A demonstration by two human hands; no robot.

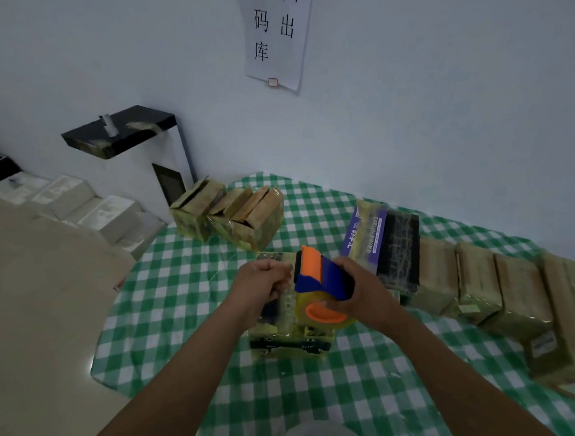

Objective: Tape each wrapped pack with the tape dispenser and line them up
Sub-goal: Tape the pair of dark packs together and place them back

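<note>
The checked cloth (181,312) covers the counter, and everything is placed here from the pack (290,331) at its middle. Right of that pack runs a long row of wrapped packs (495,288); beyond it, by the wall, stands a smaller cluster (233,215). The right hand (359,288) is closed around the tape dispenser (322,283), held over the pack. The left hand (262,283) is curled shut on the pack's top edge — perhaps pinching the tape end, though I cannot tell. If that grip slips, the tape could wrinkle or stick to itself. The purple-labelled pack (378,242) just beyond crowds the dispenser's path.
</note>
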